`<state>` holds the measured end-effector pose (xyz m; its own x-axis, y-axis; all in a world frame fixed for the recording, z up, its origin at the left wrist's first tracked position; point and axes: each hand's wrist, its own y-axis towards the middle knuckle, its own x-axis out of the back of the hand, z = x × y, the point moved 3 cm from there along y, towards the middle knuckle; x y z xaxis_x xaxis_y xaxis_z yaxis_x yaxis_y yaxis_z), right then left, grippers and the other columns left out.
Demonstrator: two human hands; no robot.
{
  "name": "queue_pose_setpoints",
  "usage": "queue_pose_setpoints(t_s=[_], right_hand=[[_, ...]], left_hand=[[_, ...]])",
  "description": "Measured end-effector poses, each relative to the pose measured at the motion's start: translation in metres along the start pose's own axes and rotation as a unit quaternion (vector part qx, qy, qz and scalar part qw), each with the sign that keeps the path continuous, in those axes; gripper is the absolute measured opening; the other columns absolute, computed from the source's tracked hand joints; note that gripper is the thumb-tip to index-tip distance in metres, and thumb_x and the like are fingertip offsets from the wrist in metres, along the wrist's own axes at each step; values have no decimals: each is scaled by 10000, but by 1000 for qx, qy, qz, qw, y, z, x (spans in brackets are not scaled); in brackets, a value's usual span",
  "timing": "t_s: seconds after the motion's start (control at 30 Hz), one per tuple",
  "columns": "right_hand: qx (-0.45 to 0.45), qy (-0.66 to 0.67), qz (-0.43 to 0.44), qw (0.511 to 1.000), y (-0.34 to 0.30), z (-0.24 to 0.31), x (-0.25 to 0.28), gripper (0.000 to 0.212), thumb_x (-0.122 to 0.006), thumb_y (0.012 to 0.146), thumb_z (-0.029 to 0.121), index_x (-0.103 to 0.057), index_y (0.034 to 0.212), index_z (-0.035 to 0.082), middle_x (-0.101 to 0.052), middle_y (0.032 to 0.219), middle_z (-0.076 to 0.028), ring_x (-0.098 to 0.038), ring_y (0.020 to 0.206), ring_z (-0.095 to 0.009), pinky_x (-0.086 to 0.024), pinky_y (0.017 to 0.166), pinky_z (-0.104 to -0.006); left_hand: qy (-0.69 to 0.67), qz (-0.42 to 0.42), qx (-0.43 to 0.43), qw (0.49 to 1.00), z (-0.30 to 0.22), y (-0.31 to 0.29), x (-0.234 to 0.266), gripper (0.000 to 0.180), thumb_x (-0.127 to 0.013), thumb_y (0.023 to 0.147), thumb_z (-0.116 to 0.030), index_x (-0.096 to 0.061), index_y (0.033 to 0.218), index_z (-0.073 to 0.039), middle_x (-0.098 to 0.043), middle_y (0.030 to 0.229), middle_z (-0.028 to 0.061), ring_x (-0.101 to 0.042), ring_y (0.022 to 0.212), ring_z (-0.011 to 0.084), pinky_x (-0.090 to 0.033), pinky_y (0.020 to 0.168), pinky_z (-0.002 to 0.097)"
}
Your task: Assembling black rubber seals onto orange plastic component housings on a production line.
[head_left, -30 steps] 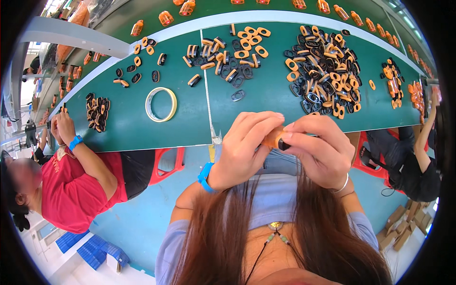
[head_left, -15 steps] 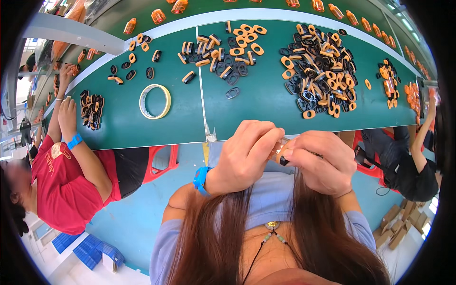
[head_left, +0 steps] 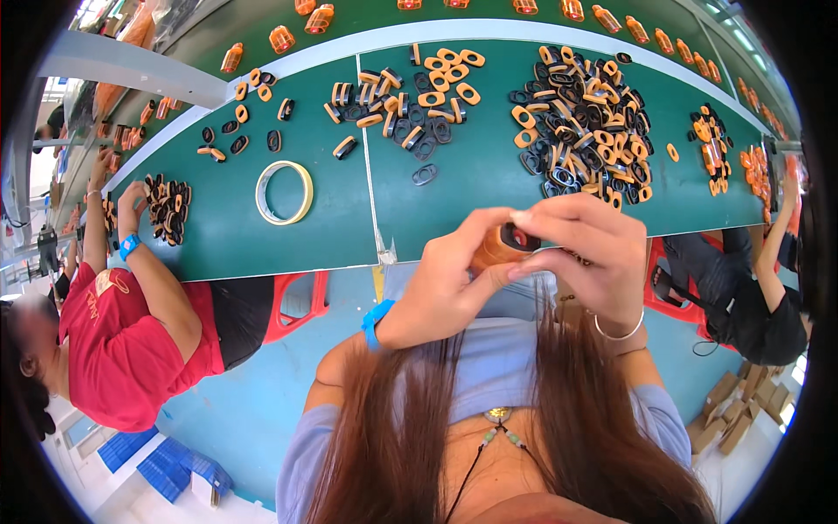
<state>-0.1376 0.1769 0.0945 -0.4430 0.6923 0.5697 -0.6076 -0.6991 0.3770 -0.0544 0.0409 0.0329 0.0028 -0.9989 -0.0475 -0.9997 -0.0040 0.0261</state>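
In front of my chest, both hands hold a small orange bottle-shaped piece (head_left: 498, 248) with a black end and a red spot in its middle. My left hand (head_left: 449, 281) wraps round its body, hiding much of it. The fingers and thumb of my right hand (head_left: 598, 249) pinch at the black end. Just beyond my hands, on the green table (head_left: 332, 236), lies a large heap of oval black and tan rings (head_left: 602, 131). More of these rings (head_left: 441, 79) are scattered to its left.
A roll of tape (head_left: 261, 194) lies left of the table's seam. Orange bottles (head_left: 320, 17) line the far belt. At left, a person in red (head_left: 131, 349) reaches over a ring pile (head_left: 168, 210); at right sits a person in black (head_left: 751, 306). Orange pieces (head_left: 755, 179) lie far right.
The piece has turned so its black end with the red spot now shows. My right hand has shifted up and round that end. The co-worker's near hand at left has moved.
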Motion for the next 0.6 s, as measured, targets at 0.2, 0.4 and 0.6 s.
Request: queue_pose_setpoints(t_s=[0.2,0.4,0.6], right_hand=[[-20,71,29,997,-1,-18,1,322,-696,691,-56,-721,1000,31,-691,927,-109,-675,804,-203,-545,646,-271],[52,-29,44,997,1,-10,9,248,-660,727,-40,-722,955,37,-697,901,-107,-684,737,-212,-549,617,-292],[117,-72,61,989,3,-1,8,284,-620,689,-40,-695,962,-9,-694,900,-126,-671,713,-243,-534,587,-313]], left_hand=[[-346,84,157,921,12,1,3,492,-587,944,-230,-357,1339,-47,-603,895,176,-539,608,110,-395,413,180],[-397,79,200,892,6,1,0,366,-451,1010,-279,-377,1306,-78,-572,830,170,-516,564,119,-358,359,177],[-371,52,190,908,2,-2,-3,262,-430,1017,-274,-410,1207,-96,-565,819,153,-411,500,78,-267,379,162]])
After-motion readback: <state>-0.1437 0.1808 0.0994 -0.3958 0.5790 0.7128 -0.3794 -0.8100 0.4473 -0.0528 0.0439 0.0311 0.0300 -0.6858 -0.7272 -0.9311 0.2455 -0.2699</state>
